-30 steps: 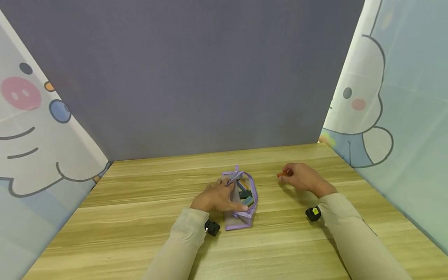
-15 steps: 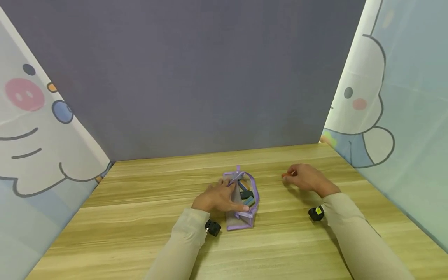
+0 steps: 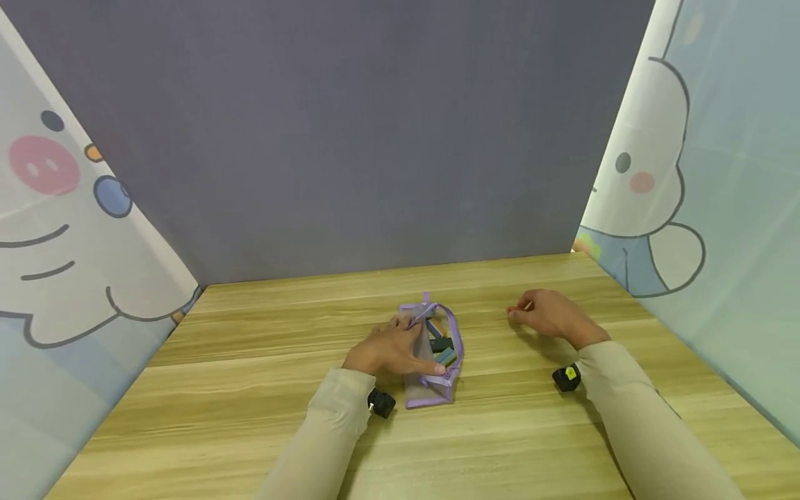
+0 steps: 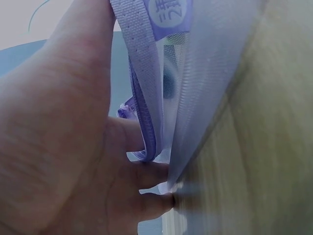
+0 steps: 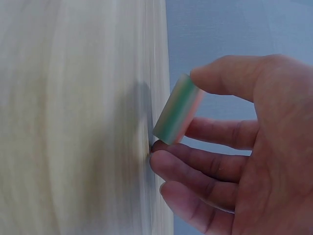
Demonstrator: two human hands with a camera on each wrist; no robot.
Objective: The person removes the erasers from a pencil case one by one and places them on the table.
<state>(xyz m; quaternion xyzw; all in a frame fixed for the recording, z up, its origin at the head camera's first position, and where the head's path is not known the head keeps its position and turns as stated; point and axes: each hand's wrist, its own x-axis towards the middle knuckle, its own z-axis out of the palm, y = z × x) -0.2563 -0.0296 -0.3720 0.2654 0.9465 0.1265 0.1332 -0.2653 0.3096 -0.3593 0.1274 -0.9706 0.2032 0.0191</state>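
Note:
A purple-trimmed mesh pencil case [image 3: 428, 402] lies unzipped on the table, with several striped, block-shaped erasers [image 3: 441, 345] showing inside. My left hand [image 3: 390, 349] holds its left side, thumb at the near end of the opening and fingers at the far end. The left wrist view shows the purple zip edge [image 4: 142, 73] running between thumb and fingers, with lower fingertips near the tabletop. To the right of the case, my right hand [image 3: 550, 316] pinches a small eraser [image 5: 177, 110] with green and orange-red bands, just above the table. The other fingers curl loosely below it.
The wood-grain table [image 3: 250, 417] extends on all sides of the case. A grey panel [image 3: 375, 139] rises at its back edge. Cartoon-printed curtains [image 3: 737, 208] hang at left and right. Black wrist cameras [image 3: 567, 377] sit under both sleeves.
My right hand has shifted slightly to the right, still pinching the eraser, which now shows less in the head view. The left hand keeps its hold on the pencil case.

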